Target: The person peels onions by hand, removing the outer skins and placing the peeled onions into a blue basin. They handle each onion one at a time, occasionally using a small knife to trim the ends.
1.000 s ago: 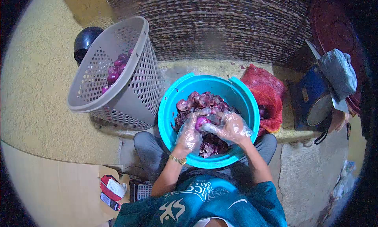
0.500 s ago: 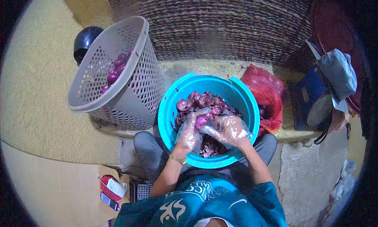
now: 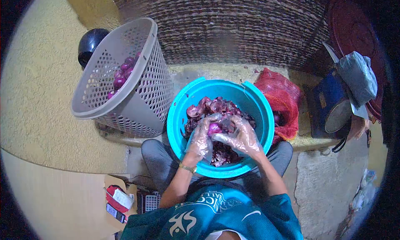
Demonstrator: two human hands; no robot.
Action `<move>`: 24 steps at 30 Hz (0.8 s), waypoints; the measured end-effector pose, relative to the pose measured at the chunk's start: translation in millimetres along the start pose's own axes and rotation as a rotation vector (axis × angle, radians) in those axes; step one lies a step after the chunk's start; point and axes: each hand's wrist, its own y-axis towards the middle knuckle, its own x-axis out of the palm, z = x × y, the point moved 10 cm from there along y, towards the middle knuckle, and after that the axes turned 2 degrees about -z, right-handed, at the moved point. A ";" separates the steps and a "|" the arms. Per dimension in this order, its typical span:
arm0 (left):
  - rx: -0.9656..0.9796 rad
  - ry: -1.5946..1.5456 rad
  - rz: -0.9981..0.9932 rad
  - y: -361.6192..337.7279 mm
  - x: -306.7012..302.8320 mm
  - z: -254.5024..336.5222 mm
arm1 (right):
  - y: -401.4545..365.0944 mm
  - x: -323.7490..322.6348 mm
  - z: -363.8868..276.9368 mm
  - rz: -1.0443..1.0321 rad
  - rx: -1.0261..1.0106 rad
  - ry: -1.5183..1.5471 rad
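Note:
My left hand [image 3: 201,139], in a clear plastic glove, is closed around a shiny purple red onion [image 3: 214,129]. On the onion's other side, my right hand [image 3: 246,139], gloved the same way, has its thumb against the onion's lower side and its fingers curled near the top. A dark bit, perhaps skin, shows between the right fingers and the onion. Both hands are over a turquoise tub [image 3: 225,172], which sits between my legs. Dry onion skins [image 3: 218,104] fill its bottom.
Left of the tub, a tilted grey perforated basket [image 3: 152,90] holds several peeled onions [image 3: 121,79]. A red mesh sack [image 3: 283,90] rests against the tub's right side. Farther right stands a blue container [image 3: 327,98]. A dark round bowl [image 3: 91,44] lies behind the basket.
My right hand's fingers have lifted and spread slightly, showing more space between fingers and thumb. The onion stays in my left hand at nearly the same spot.

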 end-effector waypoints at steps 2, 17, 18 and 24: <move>0.020 0.040 0.014 0.4 -2.0 -1.2 | 0.7 7.4 8.4 -0.095 0.062 -0.025; -0.128 -0.296 0.062 -3.7 -2.3 -9.2 | 0.4 8.9 24.8 -0.041 0.102 -0.423; -0.124 -0.305 0.067 -3.2 -2.6 -10.2 | 0.6 8.6 23.9 -0.041 0.102 -0.423; -0.112 -0.368 0.049 -2.6 -1.1 -13.2 | 0.8 12.7 17.3 -0.125 0.110 -0.356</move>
